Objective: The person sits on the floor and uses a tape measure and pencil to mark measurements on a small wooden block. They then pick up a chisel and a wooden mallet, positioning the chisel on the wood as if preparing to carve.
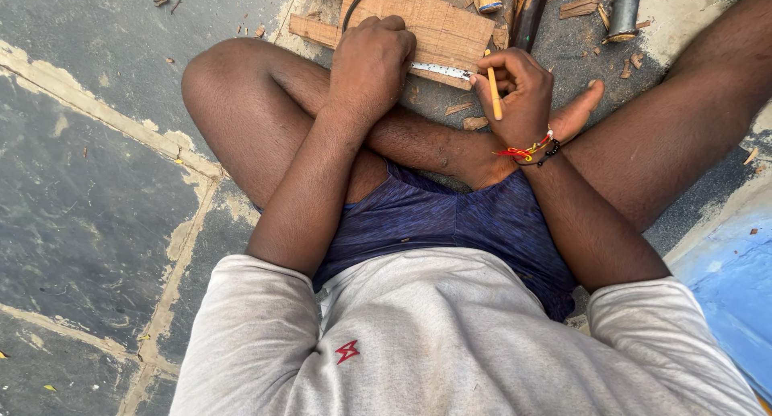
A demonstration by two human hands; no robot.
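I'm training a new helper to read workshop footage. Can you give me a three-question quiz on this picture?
1. True or false: the right hand holds a pencil.
2. What lies under the left hand? A) a wooden board B) a saw C) a cup
3. What thin marked strip runs along the board's near edge between the hands?

Key: 1 true. 2 A. 3 a measuring tape.

Left hand (pixel 371 62): fist-like, knuckles up, pressed palm-down, forearm extended forward. Right hand (pixel 519 90): fingers curled in pinch grip, wrist bent, forearm angled inward.
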